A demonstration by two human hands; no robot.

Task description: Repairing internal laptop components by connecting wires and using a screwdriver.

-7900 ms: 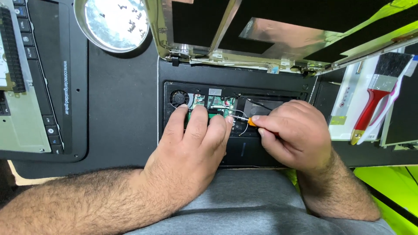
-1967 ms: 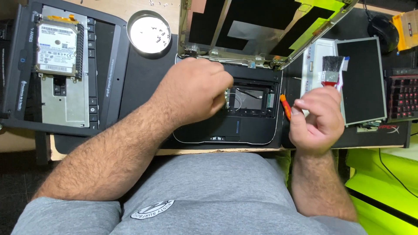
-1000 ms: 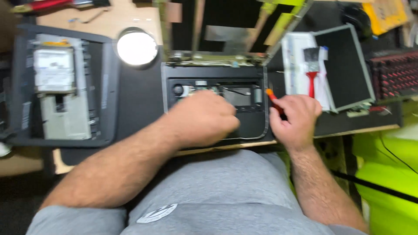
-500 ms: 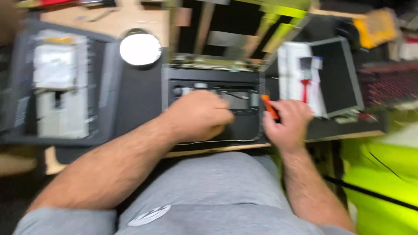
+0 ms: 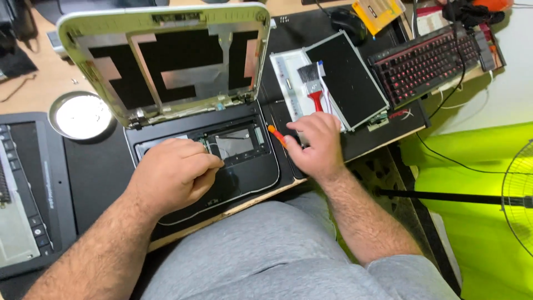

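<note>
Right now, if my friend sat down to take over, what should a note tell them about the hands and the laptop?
Left hand: curled, fingers pressing into the open laptop base near the exposed compartment.
Right hand: beside the base on the black mat, holding a small orange-handled screwdriver.
Done: keyboard deck is off the base, screen panel is out of the lid, red-handled brush lying on it.
Left: the inner parts remain in the base. The round metal dish sits at the left.

Wooden desk (image 5: 33, 83) — black mat (image 5: 91, 172), metal dish (image 5: 82, 115), keyboard (image 5: 430, 55)
</note>
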